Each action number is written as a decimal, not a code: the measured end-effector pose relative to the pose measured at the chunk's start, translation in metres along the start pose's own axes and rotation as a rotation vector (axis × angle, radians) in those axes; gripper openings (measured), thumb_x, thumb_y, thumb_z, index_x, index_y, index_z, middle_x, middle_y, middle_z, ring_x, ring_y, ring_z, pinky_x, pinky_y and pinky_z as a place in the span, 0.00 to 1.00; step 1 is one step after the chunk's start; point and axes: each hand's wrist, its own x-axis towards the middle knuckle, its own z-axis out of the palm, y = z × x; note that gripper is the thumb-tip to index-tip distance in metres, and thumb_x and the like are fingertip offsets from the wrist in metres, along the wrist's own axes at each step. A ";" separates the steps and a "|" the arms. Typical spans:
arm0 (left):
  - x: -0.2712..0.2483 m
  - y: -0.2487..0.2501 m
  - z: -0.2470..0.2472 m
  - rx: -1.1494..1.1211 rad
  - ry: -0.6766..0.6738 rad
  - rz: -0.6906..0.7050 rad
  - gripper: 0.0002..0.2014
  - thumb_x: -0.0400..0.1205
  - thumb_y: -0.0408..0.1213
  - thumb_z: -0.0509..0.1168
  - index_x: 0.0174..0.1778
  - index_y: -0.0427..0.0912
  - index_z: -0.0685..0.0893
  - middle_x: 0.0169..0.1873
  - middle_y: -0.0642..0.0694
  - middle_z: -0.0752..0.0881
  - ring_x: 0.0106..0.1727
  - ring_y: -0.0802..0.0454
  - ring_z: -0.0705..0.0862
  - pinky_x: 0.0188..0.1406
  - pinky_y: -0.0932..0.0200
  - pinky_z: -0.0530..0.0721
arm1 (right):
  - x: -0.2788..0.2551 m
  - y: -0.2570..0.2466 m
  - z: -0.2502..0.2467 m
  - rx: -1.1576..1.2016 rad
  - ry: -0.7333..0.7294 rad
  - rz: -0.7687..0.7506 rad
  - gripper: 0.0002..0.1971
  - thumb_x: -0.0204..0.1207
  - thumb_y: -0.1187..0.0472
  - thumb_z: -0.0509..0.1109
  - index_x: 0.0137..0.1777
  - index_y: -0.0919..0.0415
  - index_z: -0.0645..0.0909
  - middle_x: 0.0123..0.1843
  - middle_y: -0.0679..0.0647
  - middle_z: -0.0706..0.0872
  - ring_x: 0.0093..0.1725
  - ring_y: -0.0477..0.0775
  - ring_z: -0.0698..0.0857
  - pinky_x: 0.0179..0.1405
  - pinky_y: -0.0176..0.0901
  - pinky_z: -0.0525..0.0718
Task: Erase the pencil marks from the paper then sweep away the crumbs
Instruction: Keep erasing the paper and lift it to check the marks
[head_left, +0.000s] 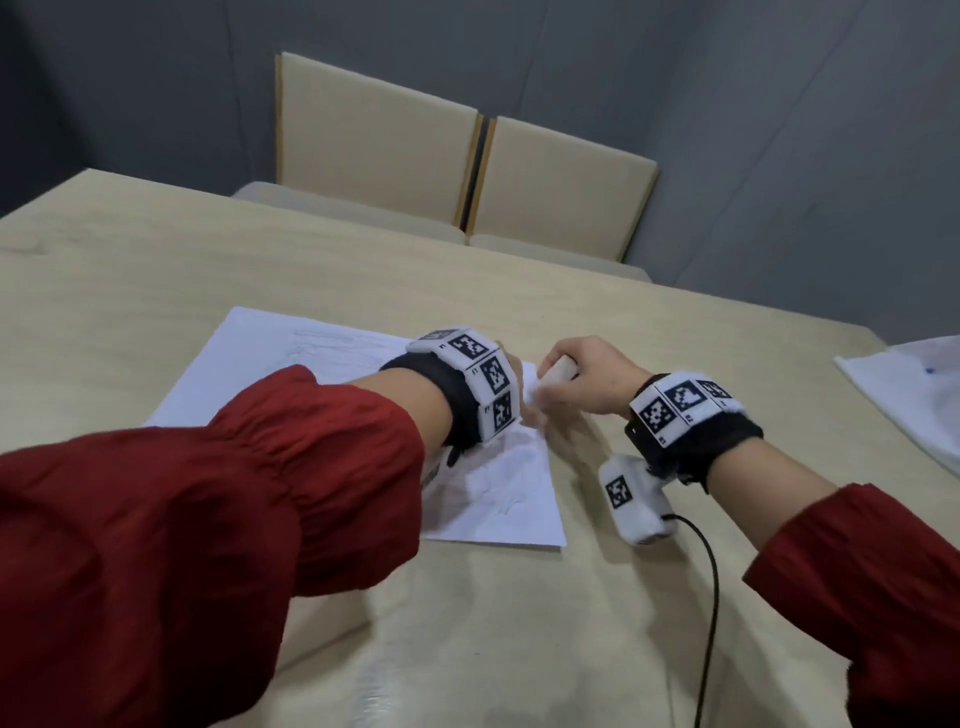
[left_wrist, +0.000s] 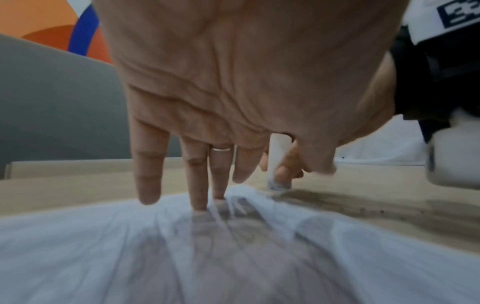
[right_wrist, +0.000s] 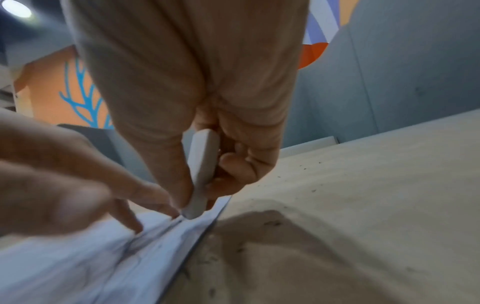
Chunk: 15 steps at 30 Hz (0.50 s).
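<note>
A white sheet of paper (head_left: 322, 364) with faint pencil marks lies on the beige table (head_left: 156, 270). My left hand (left_wrist: 207, 185) presses straight fingers (left_wrist: 197, 185) down on the paper (left_wrist: 103, 246) near its right edge. My right hand (head_left: 582, 379) grips a white eraser (head_left: 556, 374) and holds its tip on the paper's right edge. In the right wrist view the eraser (right_wrist: 202, 170) stands almost upright between thumb and fingers, touching the wrinkled paper (right_wrist: 78, 267) beside my left fingertips (right_wrist: 135, 224). Dark eraser crumbs (right_wrist: 275, 223) dot the table to the right of the sheet.
Two beige chairs (head_left: 467, 171) stand behind the table's far edge. More white sheets (head_left: 914, 395) lie at the table's right edge. A black cable (head_left: 711, 597) runs from my right wrist toward the front of the table.
</note>
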 end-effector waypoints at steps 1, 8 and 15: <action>0.000 -0.005 -0.003 0.059 -0.003 -0.015 0.28 0.75 0.69 0.62 0.40 0.43 0.77 0.32 0.48 0.75 0.44 0.44 0.81 0.45 0.58 0.81 | -0.003 -0.002 0.000 0.100 -0.003 0.022 0.09 0.67 0.64 0.79 0.39 0.54 0.80 0.34 0.52 0.82 0.35 0.52 0.82 0.32 0.41 0.80; -0.009 -0.012 0.023 0.134 -0.190 -0.013 0.56 0.72 0.70 0.67 0.87 0.46 0.45 0.86 0.44 0.44 0.86 0.43 0.47 0.83 0.40 0.54 | -0.020 0.002 -0.005 0.438 -0.041 0.106 0.11 0.74 0.81 0.62 0.46 0.64 0.71 0.34 0.64 0.82 0.30 0.56 0.86 0.31 0.44 0.83; -0.021 -0.016 0.032 0.034 -0.174 0.012 0.55 0.75 0.68 0.65 0.86 0.45 0.41 0.85 0.46 0.38 0.86 0.43 0.40 0.83 0.38 0.50 | -0.023 -0.003 -0.006 0.052 -0.172 -0.005 0.08 0.74 0.71 0.64 0.45 0.57 0.74 0.42 0.54 0.86 0.39 0.50 0.80 0.34 0.36 0.74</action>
